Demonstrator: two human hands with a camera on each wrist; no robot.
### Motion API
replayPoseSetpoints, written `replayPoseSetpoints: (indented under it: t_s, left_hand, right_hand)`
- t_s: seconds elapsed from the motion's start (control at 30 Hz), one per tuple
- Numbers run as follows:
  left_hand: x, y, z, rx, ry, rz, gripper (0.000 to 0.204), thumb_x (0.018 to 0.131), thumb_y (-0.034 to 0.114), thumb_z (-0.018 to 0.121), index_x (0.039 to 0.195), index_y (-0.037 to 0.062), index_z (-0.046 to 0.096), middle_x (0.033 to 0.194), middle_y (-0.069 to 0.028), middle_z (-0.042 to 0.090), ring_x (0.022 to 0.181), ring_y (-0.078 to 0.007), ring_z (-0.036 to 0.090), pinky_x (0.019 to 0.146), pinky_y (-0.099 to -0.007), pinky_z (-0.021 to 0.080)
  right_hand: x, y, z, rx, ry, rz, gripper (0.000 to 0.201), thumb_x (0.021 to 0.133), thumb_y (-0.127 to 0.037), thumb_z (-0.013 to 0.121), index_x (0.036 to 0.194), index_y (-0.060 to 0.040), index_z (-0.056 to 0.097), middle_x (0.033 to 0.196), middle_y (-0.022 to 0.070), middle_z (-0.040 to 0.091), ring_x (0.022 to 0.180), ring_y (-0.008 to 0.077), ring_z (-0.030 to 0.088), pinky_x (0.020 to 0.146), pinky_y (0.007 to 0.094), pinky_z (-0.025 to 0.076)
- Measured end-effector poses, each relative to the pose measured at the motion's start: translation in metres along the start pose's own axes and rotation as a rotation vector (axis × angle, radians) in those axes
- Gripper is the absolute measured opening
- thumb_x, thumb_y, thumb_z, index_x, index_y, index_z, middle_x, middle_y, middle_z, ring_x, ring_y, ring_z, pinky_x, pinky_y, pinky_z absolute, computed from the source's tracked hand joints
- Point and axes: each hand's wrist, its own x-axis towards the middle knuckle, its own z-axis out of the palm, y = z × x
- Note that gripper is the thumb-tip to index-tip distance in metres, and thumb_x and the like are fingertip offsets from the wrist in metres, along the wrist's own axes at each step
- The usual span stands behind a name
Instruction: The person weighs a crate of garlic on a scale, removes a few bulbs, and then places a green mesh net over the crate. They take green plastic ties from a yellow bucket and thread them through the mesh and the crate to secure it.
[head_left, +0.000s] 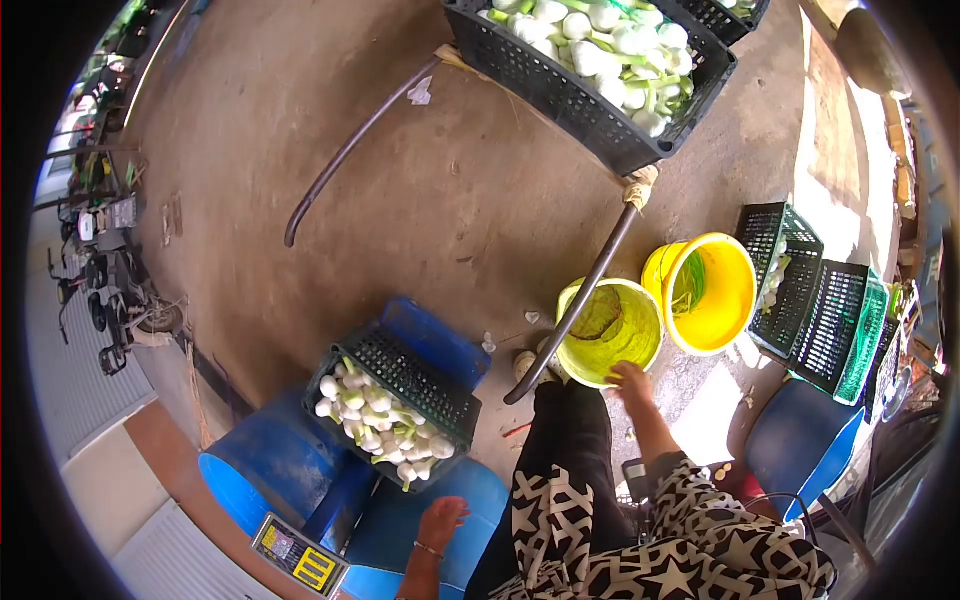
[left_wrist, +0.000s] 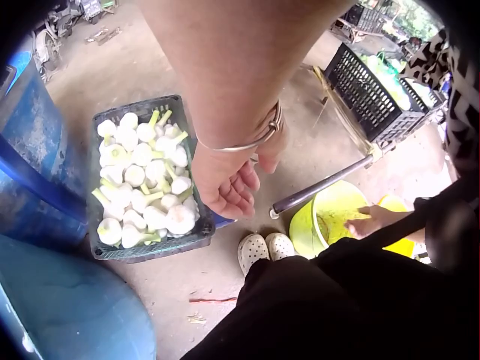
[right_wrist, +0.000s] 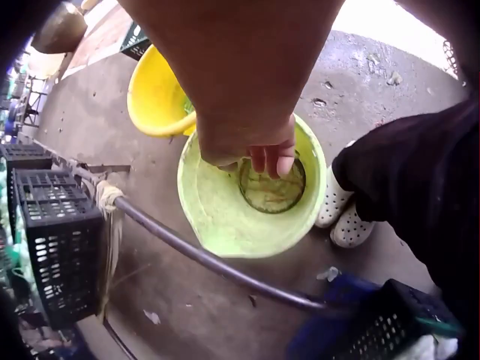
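Note:
My right hand (head_left: 632,384) is at the near rim of a pale green bucket (head_left: 640,335), its fingers reaching loosely over the opening and holding nothing. Some debris lies on the bucket's bottom (right_wrist: 274,191). Low on the left, my left hand (head_left: 443,523) hangs with loosely curled fingers and nothing in them. Beside it, a dark plastic crate (head_left: 455,412) is filled with trimmed white garlic bulbs (left_wrist: 142,176) with short green stems. In the left wrist view that hand overlaps the crate's right edge.
A yellow bucket (head_left: 735,330) with green strands adjoins the pale one. A dark bar (head_left: 600,265) crosses above the pale bucket from a large black garlic crate (head_left: 560,85). Blue barrels (head_left: 270,460) stand at lower left; stacked crates (head_left: 830,320) and a blue container (head_left: 800,430) are right.

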Motion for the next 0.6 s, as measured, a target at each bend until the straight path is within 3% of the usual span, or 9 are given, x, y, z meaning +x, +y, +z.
replayPoseSetpoints:
  t_s: [0.07,0.1,0.17,0.23,0.33,0.43,0.5,0.53,0.6]
  left_hand:
    - [-0.002,0.010,-0.001,0.003,-0.003,0.018,0.028,0.091,0.024,0.057,0.108,0.0025,0.058,0.098,-0.0096,0.066,0.087,-0.0214,0.066,0.072,-0.0319,0.053]
    - [-0.011,0.025,0.003,0.024,-0.018,0.021,0.028,0.091,0.024,0.057,0.108,0.0025,0.058,0.098,-0.0096,0.066,0.087,-0.0214,0.066,0.072,-0.0319,0.053]
    - [-0.033,0.065,0.018,0.163,0.072,0.135,0.025,0.090,0.024,0.059,0.101,0.0007,0.059,0.097,-0.0103,0.066,0.082,-0.0198,0.067,0.068,-0.0300,0.054]
    - [-0.032,0.058,0.017,0.208,0.050,0.117,0.026,0.090,0.024,0.059,0.102,0.0008,0.059,0.098,-0.0108,0.066,0.084,-0.0207,0.066,0.069,-0.0306,0.054]
    - [-0.030,0.031,0.016,0.243,0.020,0.060,0.026,0.090,0.024,0.059,0.103,0.0008,0.059,0.099,-0.0116,0.065,0.086,-0.0219,0.065,0.071,-0.0313,0.053]
    - [-0.032,0.020,0.014,0.270,0.010,0.025,0.027,0.090,0.023,0.059,0.105,0.0009,0.059,0.100,-0.0125,0.065,0.088,-0.0232,0.064,0.073,-0.0321,0.052]
    - [-0.030,0.018,0.014,0.286,0.005,0.024,0.028,0.090,0.023,0.059,0.106,0.0010,0.059,0.101,-0.0130,0.064,0.090,-0.0241,0.063,0.075,-0.0327,0.052]
    - [-0.027,0.017,0.015,0.288,-0.002,0.028,0.028,0.090,0.023,0.059,0.107,0.0010,0.058,0.102,-0.0133,0.064,0.091,-0.0245,0.063,0.075,-0.0329,0.051]
    - [-0.022,0.018,0.017,0.289,-0.004,0.032,0.029,0.090,0.023,0.059,0.108,0.0010,0.058,0.103,-0.0138,0.064,0.092,-0.0254,0.062,0.077,-0.0334,0.051]
  right_hand:
    - [-0.021,0.027,0.066,-0.135,-0.078,0.152,0.047,0.087,-0.024,0.060,0.128,-0.0052,0.044,0.108,0.0106,0.060,0.086,0.0235,0.063,0.058,0.0306,0.055]
    - [-0.025,0.040,0.095,-0.337,-0.085,0.174,0.052,0.084,-0.025,0.065,0.128,-0.0043,0.046,0.107,0.0092,0.060,0.087,0.0208,0.061,0.064,0.0333,0.054]
    - [-0.032,0.060,0.132,-0.393,-0.100,0.152,0.052,0.081,-0.028,0.068,0.122,-0.0032,0.050,0.106,0.0084,0.060,0.090,0.0180,0.059,0.070,0.0358,0.052]
    - [-0.032,0.065,0.153,-0.394,-0.161,0.170,0.053,0.078,-0.033,0.070,0.117,-0.0026,0.052,0.106,0.0076,0.059,0.093,0.0176,0.058,0.073,0.0383,0.050]
    - [-0.017,0.077,0.169,-0.376,-0.098,0.222,0.053,0.075,-0.037,0.071,0.113,-0.0044,0.054,0.100,0.0053,0.061,0.091,0.0200,0.059,0.075,0.0373,0.050]
    - [-0.008,0.074,0.163,-0.539,-0.073,0.295,0.053,0.075,-0.040,0.070,0.111,-0.0038,0.056,0.093,0.0069,0.064,0.088,0.0209,0.062,0.077,0.0334,0.050]
    - [-0.007,0.067,0.143,-0.956,-0.107,-0.098,0.047,0.077,-0.038,0.067,0.106,-0.0021,0.059,0.090,0.0119,0.066,0.084,0.0198,0.064,0.075,0.0301,0.051]
    - [-0.006,0.059,0.125,-0.949,-0.098,-0.093,0.047,0.077,-0.038,0.067,0.106,-0.0021,0.059,0.090,0.0119,0.066,0.084,0.0198,0.064,0.075,0.0301,0.051]
    - [-0.007,0.031,0.072,-0.785,0.224,-0.343,0.032,0.084,-0.029,0.061,0.097,0.0003,0.062,0.073,0.0119,0.066,0.061,0.0186,0.064,0.063,0.0319,0.052]
